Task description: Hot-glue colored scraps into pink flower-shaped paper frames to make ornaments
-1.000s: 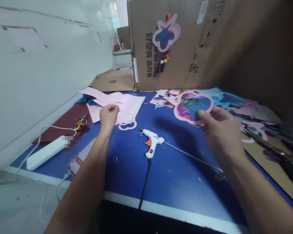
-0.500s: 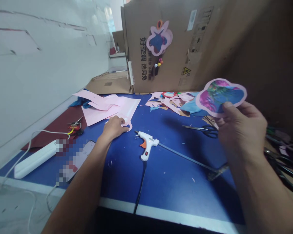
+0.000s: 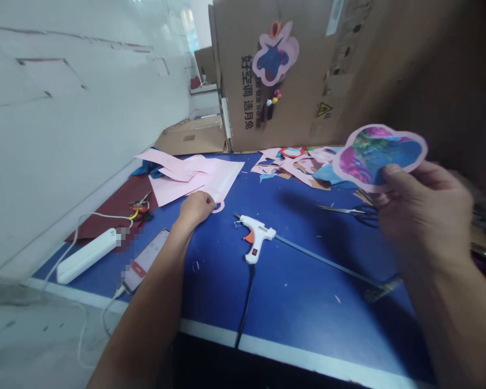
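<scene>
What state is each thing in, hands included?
right hand: raised, gripping the cutout
flower-shaped paper cutout: held up, pink border, multicoloured centre
left hand: down on the pink paper
pink paper sheets: cut, overlapping, lying flat on the blue table
hot glue gun: lying on its side, cord attached
scissors: lying down, blades closed
smartphone: lying down, partly pixelated

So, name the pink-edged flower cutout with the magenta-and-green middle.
The pink-edged paper cutout pinched in the right hand; the similar cutout fixed on the cardboard box has a mainly blue middle.
</scene>
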{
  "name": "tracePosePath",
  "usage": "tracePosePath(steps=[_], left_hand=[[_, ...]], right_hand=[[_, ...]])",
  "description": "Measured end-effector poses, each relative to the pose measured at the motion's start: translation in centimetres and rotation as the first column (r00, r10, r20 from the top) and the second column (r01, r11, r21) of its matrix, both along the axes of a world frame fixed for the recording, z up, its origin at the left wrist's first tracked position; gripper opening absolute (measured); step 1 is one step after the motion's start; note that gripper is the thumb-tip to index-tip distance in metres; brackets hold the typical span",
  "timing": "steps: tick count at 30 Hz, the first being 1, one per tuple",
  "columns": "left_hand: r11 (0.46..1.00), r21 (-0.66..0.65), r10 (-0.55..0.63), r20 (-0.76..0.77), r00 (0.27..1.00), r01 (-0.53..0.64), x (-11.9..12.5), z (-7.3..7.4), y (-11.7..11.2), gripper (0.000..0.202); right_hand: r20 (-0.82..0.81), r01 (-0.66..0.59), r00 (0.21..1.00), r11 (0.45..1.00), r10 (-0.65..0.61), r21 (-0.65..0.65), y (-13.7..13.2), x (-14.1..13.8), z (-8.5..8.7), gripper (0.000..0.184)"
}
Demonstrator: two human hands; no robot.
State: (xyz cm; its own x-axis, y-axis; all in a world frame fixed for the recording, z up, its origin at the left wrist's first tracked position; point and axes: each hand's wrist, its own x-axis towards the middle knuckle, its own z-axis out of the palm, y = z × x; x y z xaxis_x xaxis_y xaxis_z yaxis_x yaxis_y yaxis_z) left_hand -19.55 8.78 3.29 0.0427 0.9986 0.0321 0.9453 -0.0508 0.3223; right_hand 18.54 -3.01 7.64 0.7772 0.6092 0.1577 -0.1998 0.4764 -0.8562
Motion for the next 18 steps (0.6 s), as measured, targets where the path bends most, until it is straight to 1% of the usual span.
tracePosePath(steps=[3, 5, 7, 10, 13, 15, 18], left_hand=[[1.0, 0.027, -0.014, 0.041, 0.999, 0.013, -0.3, -0.2, 0.2, 0.021], [0.996, 0.081, 0.016, 0.068, 0.998, -0.022, -0.5, -0.3, 0.4, 0.018], [0.983, 0.161, 0.067, 0.121, 0.99, -0.086, -0.8, -0.1, 0.7, 0.017], [0.939, 0.281, 0.146, 0.203, 0.968, -0.2, -1.4, 0.4, 0.9, 0.022], [0.884, 0.377, 0.197, 0.236, 0.952, -0.277, -2.1, 0.9, 0.9, 0.024], [0.864, 0.399, 0.209, 0.271, 0.94, -0.307, -2.4, 1.1, 0.8, 0.024], [0.86, 0.376, 0.224, 0.331, 0.917, -0.346, -2.5, 1.2, 0.8, 0.024]], right_hand=[[0.002, -0.004, 1.0, 1.0, 0.004, -0.002, 0.0, -0.2, -0.1, 0.016], [0.007, -0.014, 1.0, 1.0, 0.014, 0.004, 0.0, -0.3, -0.1, 0.016], [0.015, -0.016, 1.0, 1.0, 0.016, -0.008, -0.1, -0.5, 0.0, 0.016], [0.029, -0.01, 1.0, 0.999, 0.012, -0.036, -0.2, -0.7, 0.1, 0.015], [0.043, -0.017, 0.999, 0.999, 0.019, -0.032, -0.3, -0.6, -0.1, 0.017], [0.064, -0.037, 0.997, 0.999, 0.038, -0.019, -0.2, -0.5, -0.4, 0.016], [0.103, -0.069, 0.992, 0.998, 0.068, 0.006, -0.1, -0.3, -0.8, 0.022]])
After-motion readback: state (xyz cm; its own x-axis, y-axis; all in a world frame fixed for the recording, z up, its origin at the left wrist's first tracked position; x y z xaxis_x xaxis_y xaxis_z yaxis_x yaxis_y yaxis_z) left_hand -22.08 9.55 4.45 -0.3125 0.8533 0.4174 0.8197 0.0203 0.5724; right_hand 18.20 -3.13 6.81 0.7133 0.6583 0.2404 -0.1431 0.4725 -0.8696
